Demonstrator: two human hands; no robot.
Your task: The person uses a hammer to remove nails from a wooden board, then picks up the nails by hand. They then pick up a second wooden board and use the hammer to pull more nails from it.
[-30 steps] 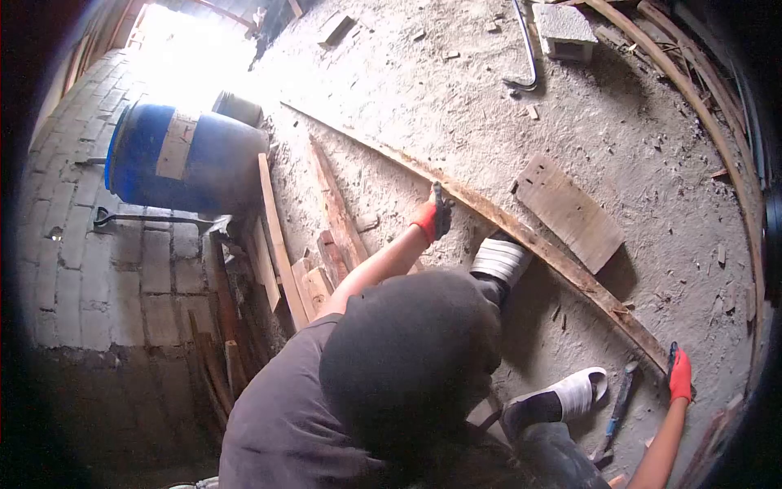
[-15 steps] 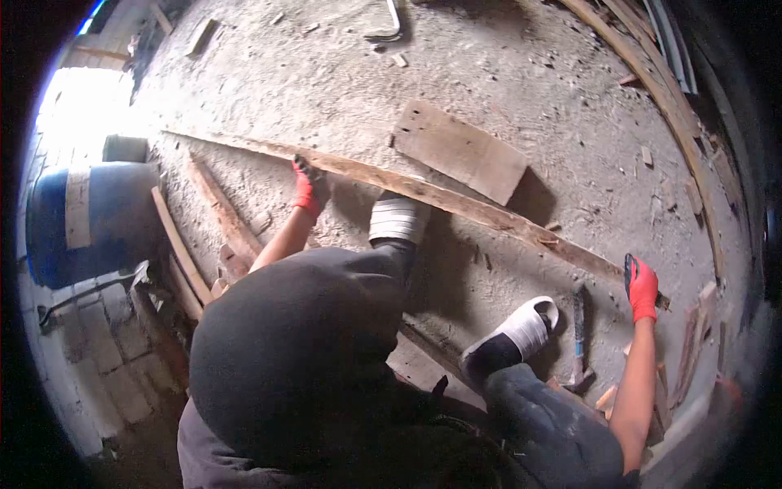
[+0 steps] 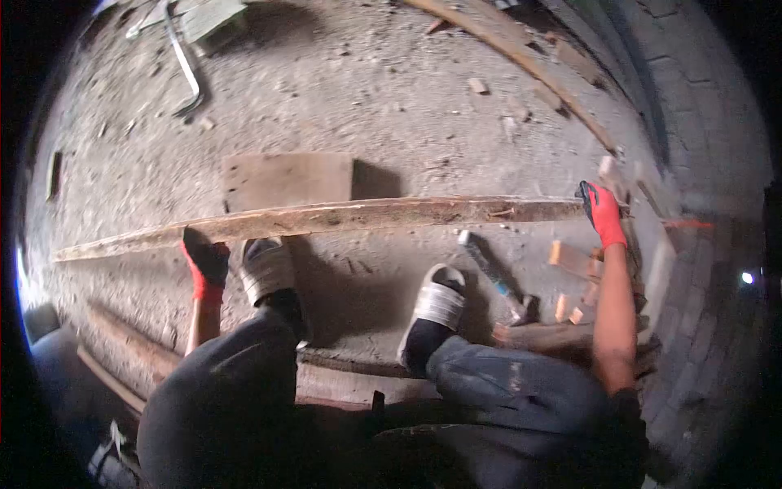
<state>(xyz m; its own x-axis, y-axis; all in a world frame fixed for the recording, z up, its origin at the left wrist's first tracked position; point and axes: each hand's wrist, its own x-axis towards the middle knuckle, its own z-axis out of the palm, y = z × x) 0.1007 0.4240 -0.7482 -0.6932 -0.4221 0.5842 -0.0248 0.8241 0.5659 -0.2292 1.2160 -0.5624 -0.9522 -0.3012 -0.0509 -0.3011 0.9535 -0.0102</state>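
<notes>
A long, narrow wooden plank (image 3: pixel 366 213) with rough, worn faces stretches nearly across the view, above my feet. My right hand (image 3: pixel 603 215), in a red and black glove, is closed around its right end. Farther left, my left hand (image 3: pixel 207 262), gloved the same way, is at the plank's lower edge with its fingertips over the wood; part of its grip is hard to see. A hammer (image 3: pixel 494 273) lies on the ground below the plank, between my right foot and right forearm. Just beyond the plank sits a wooden block (image 3: pixel 289 178).
Short wood offcuts (image 3: pixel 573 259) lie beside my right forearm. A bent metal bar (image 3: pixel 184 67) rests on the dusty ground at the upper left. Long timber (image 3: pixel 521 73) runs along the upper right. More boards (image 3: pixel 134 336) are at lower left, near a blue barrel (image 3: pixel 61 371).
My view has turned to the right, so the plank now looks nearly level instead of slanting. Both hands stay at the plank, and the left hand shows more of its dark palm side.
</notes>
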